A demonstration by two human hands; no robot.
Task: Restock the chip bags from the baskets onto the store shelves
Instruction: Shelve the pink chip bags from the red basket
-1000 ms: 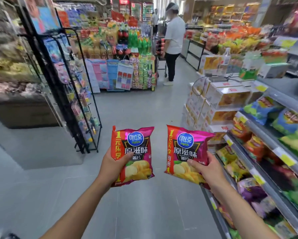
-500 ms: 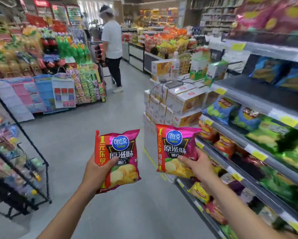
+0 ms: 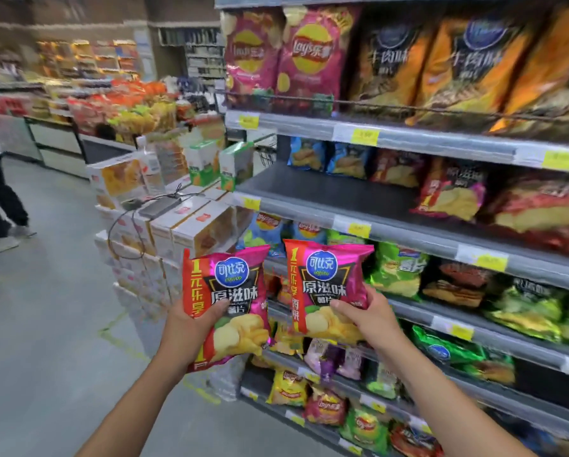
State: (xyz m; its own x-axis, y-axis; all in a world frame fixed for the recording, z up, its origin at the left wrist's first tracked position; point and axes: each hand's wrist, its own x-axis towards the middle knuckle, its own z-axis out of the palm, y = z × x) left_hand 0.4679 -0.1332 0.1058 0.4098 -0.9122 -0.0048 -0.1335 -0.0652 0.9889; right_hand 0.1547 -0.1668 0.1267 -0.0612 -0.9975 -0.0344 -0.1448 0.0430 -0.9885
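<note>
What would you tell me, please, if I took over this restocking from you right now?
Left hand grips one pink-and-red chip bag at its lower left, upright.
Right hand grips a matching second bag, upright, beside the first.
Both bags are in the air, neither shelved yet. The baskets are not in view.
Left to do: place both bags. The second shelf from the top has a bare stretch at its left front. The blurred bags to the right of it look similar, so that is probably the spot.

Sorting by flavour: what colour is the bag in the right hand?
The bag is magenta-pink with a red side strip; head view.
</note>
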